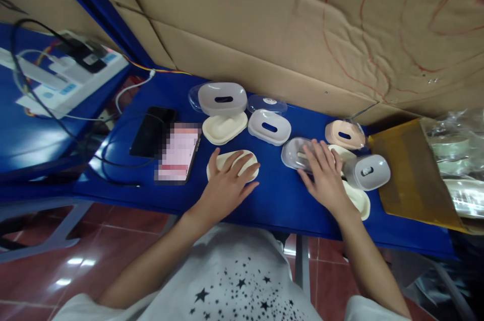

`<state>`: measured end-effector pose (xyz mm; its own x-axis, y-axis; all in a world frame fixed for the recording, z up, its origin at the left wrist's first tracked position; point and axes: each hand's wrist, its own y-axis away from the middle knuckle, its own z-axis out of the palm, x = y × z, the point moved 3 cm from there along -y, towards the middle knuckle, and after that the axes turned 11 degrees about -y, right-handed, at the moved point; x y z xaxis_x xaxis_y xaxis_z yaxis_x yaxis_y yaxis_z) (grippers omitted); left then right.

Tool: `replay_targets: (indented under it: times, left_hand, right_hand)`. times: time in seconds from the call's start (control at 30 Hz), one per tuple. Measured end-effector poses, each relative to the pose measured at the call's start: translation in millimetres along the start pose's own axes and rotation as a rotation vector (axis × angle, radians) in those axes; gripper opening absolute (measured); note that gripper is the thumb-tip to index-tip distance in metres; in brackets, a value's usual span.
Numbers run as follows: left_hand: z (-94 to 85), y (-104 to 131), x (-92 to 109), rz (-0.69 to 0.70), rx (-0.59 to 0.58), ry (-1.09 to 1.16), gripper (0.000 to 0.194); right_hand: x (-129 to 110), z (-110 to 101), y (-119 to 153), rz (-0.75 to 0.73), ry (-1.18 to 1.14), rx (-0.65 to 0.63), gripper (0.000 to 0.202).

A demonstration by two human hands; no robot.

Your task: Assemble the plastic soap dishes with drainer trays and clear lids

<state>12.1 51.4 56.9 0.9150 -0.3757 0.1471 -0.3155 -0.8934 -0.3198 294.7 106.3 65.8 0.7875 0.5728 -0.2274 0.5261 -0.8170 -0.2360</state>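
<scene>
My left hand [229, 180] lies with fingers spread over a cream oval plastic piece [248, 158] on the blue table. Fingers apart, my right hand [324, 175] reaches over the edge of a clear oval lid [293, 153]; whether it presses on the lid I cannot tell. Partly hidden behind that hand are a cream piece [340, 153] and another cream piece [359, 199]. Beside them a grey oval shell [372, 172] with a slot leans on its side. Between and beyond my hands sits a white slotted tray [282, 129].
Farther back are a large grey slotted tray [238, 97], a cream piece [223, 130], a clear lid [260, 103] and a peach slotted piece [335, 134]. A lit phone [179, 152] and a dark phone [145, 134] lie left, near cables and a power strip [64, 94]. An open cardboard box [408, 170] stands right.
</scene>
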Motion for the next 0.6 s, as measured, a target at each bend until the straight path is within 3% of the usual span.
replay_targets:
  times: [0.17, 0.27, 0.33, 0.5, 0.6]
  left_hand:
    - [-0.2, 18, 1, -0.094, -0.061, -0.032, 0.031]
    - [3.9, 25, 12, 0.024, -0.098, 0.048, 0.036]
    - [4.3, 28, 14, 0.102, -0.099, 0.080, 0.045]
    - [2.4, 40, -13, 0.000, 0.031, 0.106, 0.064]
    - [7.3, 46, -31, -0.028, 0.053, 0.192, 0.073]
  right_hand:
    - [-26, 19, -54, -0.085, -0.048, 0.036, 0.058]
    - [-40, 36, -87, -0.089, -0.042, -0.023, 0.043]
    - [-45, 39, -96, -0.081, -0.077, -0.041, 0.034]
    - [-59, 18, -59, -0.179, -0.285, 0.036, 0.026]
    - [-73, 13, -28, -0.280, -0.320, -0.010, 0.030]
